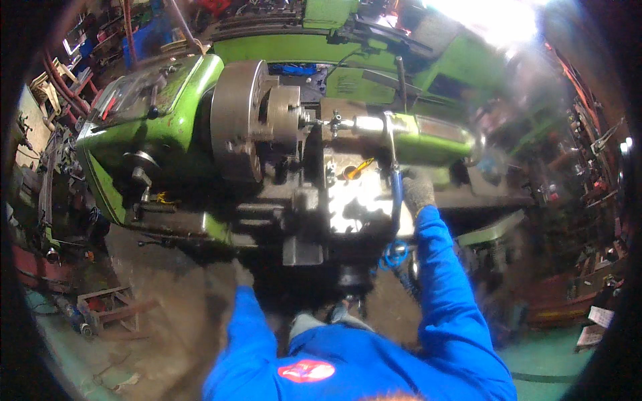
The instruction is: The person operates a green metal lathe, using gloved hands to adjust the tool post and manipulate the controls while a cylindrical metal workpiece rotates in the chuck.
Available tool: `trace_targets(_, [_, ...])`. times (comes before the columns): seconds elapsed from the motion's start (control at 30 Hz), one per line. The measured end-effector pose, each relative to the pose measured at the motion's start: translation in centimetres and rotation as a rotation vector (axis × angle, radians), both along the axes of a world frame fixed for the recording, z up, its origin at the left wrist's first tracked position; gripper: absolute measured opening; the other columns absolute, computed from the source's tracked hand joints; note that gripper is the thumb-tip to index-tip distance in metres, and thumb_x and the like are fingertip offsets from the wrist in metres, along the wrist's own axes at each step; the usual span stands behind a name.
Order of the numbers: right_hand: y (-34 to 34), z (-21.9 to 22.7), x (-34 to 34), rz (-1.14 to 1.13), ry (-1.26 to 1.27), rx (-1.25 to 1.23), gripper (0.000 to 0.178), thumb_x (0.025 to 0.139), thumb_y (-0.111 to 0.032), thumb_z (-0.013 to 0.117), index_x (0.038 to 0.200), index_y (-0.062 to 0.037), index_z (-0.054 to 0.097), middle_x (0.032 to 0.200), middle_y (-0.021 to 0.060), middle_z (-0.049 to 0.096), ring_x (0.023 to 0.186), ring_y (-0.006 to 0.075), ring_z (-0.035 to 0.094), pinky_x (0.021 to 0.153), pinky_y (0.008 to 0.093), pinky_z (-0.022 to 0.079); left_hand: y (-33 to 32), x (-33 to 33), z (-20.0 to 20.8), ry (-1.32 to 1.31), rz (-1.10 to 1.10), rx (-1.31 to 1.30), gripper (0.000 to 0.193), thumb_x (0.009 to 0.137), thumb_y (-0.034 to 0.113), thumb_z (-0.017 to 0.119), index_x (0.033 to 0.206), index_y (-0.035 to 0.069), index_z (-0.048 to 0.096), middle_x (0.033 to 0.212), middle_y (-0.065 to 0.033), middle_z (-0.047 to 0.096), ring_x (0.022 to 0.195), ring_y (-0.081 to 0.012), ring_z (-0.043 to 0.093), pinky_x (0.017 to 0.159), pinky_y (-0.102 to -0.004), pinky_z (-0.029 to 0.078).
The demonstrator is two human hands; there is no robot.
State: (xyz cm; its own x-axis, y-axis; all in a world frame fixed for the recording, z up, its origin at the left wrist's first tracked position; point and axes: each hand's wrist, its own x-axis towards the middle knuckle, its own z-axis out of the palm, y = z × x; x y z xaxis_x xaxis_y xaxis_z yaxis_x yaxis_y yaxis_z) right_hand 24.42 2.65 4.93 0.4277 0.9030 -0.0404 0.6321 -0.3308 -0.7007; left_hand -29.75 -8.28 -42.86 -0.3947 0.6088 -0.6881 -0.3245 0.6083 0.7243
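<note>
Hard to make out near the front edge of a green lathe (150, 113): a dim, blurred left hand (243, 274) on a lowered arm (249, 324); cannot tell how far open or whether holding anything. Stretched further forward: a gloved right hand (419, 192), just beside a blue-handled lever (397, 190) at the green tailstock (435, 136), grip and opening impossible to confirm.

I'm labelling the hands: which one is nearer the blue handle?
The right hand, beside the blue handle; the left hand is well away, near the green lathe's front.
</note>
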Motion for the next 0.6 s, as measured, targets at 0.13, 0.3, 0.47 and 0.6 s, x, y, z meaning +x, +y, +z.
trace_targets(0.13, [0.1,0.2,-0.5,0.005,-0.002,0.003,0.027,0.083,-0.014,0.057,0.099,-0.0063,0.078,0.103,0.0213,0.073,0.105,0.0355,0.069,0.097,0.0431,0.052,2.4,0.1,0.6,-0.284,0.235,-0.028,0.079,0.097,0.071,0.052,0.156,0.019,0.046,0.138,-0.0131,0.059,0.113,-0.0261,0.059,0.089,-0.0333,0.051])
trace_targets(0.3, [-0.1,0.7,-0.9,0.032,-0.03,0.052,0.027,0.082,-0.012,0.057,0.099,-0.0063,0.078,0.1,0.02,0.074,0.105,0.0346,0.069,0.098,0.0431,0.052,2.0,-0.8,1.3,0.738,-0.264,0.358,0.066,0.093,0.025,0.058,0.156,0.017,0.042,0.113,-0.0192,0.062,0.091,-0.0351,0.063,0.082,-0.0451,0.053])
trace_targets(0.47, [-0.1,0.4,-0.7,0.055,0.071,0.087,0.027,0.08,-0.011,0.058,0.097,-0.0059,0.078,0.099,0.0182,0.074,0.103,0.0335,0.07,0.097,0.0423,0.052,4.3,1.0,4.5,0.117,-0.058,0.086,0.073,0.094,0.027,0.068,0.159,0.013,0.037,0.152,-0.0196,0.049,0.126,-0.0336,0.056,0.108,-0.0425,0.045])
trace_targets(0.6, [0.0,-0.3,-0.4,0.128,-0.01,0.134,0.028,0.085,-0.002,0.055,0.106,0.0022,0.073,0.09,0.013,0.072,0.082,0.02,0.066,0.074,0.0339,0.054,4.7,-0.3,3.9,0.969,-0.556,0.077,0.072,0.087,0.016,0.069,0.155,0.013,0.043,0.134,-0.0266,0.06,0.114,-0.0408,0.062,0.105,-0.0509,0.047])
